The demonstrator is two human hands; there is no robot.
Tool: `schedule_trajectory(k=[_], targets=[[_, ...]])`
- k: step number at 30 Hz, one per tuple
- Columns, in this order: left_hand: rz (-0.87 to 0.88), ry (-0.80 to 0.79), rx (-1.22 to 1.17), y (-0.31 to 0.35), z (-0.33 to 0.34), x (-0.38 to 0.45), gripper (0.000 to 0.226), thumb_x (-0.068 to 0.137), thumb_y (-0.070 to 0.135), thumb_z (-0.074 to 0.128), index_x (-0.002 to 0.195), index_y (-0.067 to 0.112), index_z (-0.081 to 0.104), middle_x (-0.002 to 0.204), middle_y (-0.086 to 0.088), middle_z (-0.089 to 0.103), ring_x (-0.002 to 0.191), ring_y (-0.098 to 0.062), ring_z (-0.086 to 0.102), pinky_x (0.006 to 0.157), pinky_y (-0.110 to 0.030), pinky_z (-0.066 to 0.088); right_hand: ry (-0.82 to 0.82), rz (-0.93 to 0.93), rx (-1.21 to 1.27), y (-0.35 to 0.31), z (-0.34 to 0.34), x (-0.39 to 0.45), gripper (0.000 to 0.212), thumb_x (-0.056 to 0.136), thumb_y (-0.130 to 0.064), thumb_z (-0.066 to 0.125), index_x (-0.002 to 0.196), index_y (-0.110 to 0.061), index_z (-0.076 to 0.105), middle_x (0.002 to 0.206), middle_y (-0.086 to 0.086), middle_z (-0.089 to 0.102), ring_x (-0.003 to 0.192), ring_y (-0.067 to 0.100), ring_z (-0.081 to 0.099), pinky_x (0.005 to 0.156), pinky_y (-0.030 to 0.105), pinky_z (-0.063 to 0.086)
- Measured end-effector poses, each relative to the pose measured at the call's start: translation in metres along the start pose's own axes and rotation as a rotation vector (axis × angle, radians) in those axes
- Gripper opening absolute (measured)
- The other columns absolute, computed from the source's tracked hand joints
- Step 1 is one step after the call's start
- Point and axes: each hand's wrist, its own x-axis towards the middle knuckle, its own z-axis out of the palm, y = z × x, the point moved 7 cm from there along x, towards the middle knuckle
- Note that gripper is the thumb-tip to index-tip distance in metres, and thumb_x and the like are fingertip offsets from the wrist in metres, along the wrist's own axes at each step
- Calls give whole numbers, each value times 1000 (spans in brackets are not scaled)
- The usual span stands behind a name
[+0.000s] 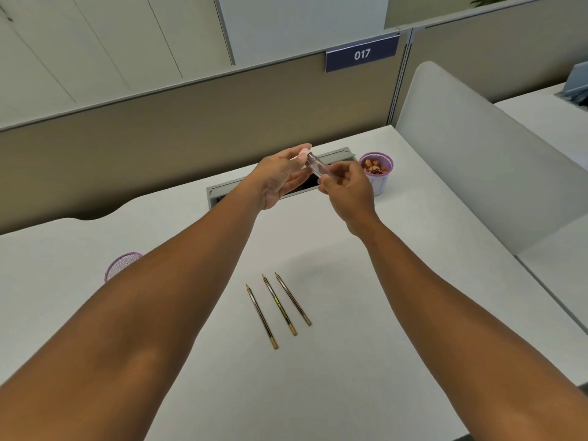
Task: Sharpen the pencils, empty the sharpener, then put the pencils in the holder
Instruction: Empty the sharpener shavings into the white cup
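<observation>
3 sharpened pencils (277, 308) lie loose; right hand (346, 189) pinches the emptied sharpener case (317, 168), left hand (280, 178) holds its pink part (301, 154); holder (122, 265) unfilled.

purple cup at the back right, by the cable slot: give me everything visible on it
The purple cup stands upright on the white desk, just right of the cable slot and beyond the right hand, which overlaps its lower left edge in view; contact cannot be told. It is a small round container, lilac around the rim and paler, near white, lower down. Its open top shows a heap of brown and reddish pencil shavings. Material looks like mesh or plastic, too blurred to settle.
</observation>
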Motion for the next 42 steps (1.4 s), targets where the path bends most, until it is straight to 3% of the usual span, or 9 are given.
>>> schedule_trajectory(k=[7, 12, 15, 19, 26, 29, 33, 37, 42], targets=[[82, -91, 108, 13, -6, -25, 29, 95, 7, 63, 121, 16, 70, 118, -5, 72, 111, -17, 68, 98, -30, 54, -125, 66, 71, -14, 22, -18, 18, 92, -16, 60, 109, -18, 56, 105, 2, 66, 88, 14, 67, 69, 23, 57], [206, -128, 329, 18, -7, -40, 27, 94, 21, 68, 121, 22, 70, 113, -2, 74, 100, -12, 72, 84, -20, 56, -232, 191, 118, -14, 37, -26, 33, 90, -30, 41, 114, -13, 56, 110, 12, 62, 87, 18, 56, 73, 32, 48], [275, -134, 433, 19, -10, -49, 24, 93, 24, 70, 116, 29, 72, 105, 6, 76, 94, -3, 71, 73, -13, 53, -267, 204, 139, -16, 44, -35, 47, 88, -53, 41, 111, -17, 60, 98, 6, 63, 86, 16, 55, 70, 32, 45], [311, -152, 526, 13, -15, -58, 30, 89, 23, 73, 119, 24, 71, 104, 4, 76, 96, -9, 72, 77, -20, 57, -305, 248, 102, -9, 52, -48, 62, 86, -68, 42, 105, -13, 65, 76, 1, 54, 74, 15, 48, 68, 32, 43], [336, -130, 701, -13, -26, -74, 30, 86, 25, 76, 116, 28, 72, 100, 13, 75, 92, -1, 71, 84, -23, 55, -357, 291, 105, 11, 59, -78, 44, 94, -55, 41, 75, -17, 53, 69, 1, 49, 69, 15, 43, 68, 33, 41], [335, -103, 727, -25, -29, -80, 32, 85, 25, 77, 116, 28, 71, 99, 18, 72, 87, 5, 69, 77, -18, 51, -347, 303, 101, 18, 61, -88, 44, 95, -51, 41, 65, -20, 48, 66, 1, 49, 67, 16, 43, 67, 34, 40], [341, -99, 732, -36, -31, -86, 29, 84, 24, 79, 111, 31, 72, 99, 17, 72, 86, 1, 71, 74, -17, 51, -329, 322, 72, 29, 61, -94, 46, 96, -48, 39, 76, -9, 54, 66, 3, 48, 65, 16, 43, 65, 33, 40], [319, -95, 738, -42, -32, -89, 23, 83, 26, 80, 99, 40, 71, 94, 16, 73, 81, -1, 72, 73, -19, 51, -334, 339, 70, 36, 62, -99, 49, 97, -44, 38, 110, -3, 61, 66, 5, 49, 63, 14, 43, 61, 30, 40], [321, -75, 773, -47, -34, -87, 25, 83, 26, 79, 108, 28, 75, 94, 16, 71, 84, -4, 71, 70, -15, 52, -328, 368, 81, 40, 62, -103, 47, 96, -43, 39, 101, -2, 62, 66, 4, 50, 61, 13, 43, 59, 28, 40]])
